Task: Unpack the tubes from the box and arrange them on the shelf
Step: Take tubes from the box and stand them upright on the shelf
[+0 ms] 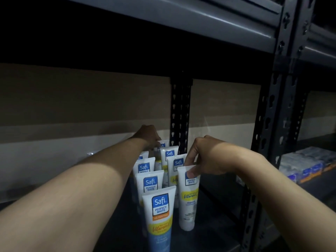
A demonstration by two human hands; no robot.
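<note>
both arms reach forward into the dark shelf (209,233). the right hand (201,157) bends down at the wrist and pinches the flat top of an upright tube (188,202), just right of the front tube (160,215). the left hand (150,137) hangs knuckles-up over the rearmost tube (164,142), well behind the front tube. its fingers are hidden, so i cannot tell its grip.

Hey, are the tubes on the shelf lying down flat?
No, the tubes stand upright on the shelf, crimped ends up, and the right hand pinches the top of the front right tube.
</note>
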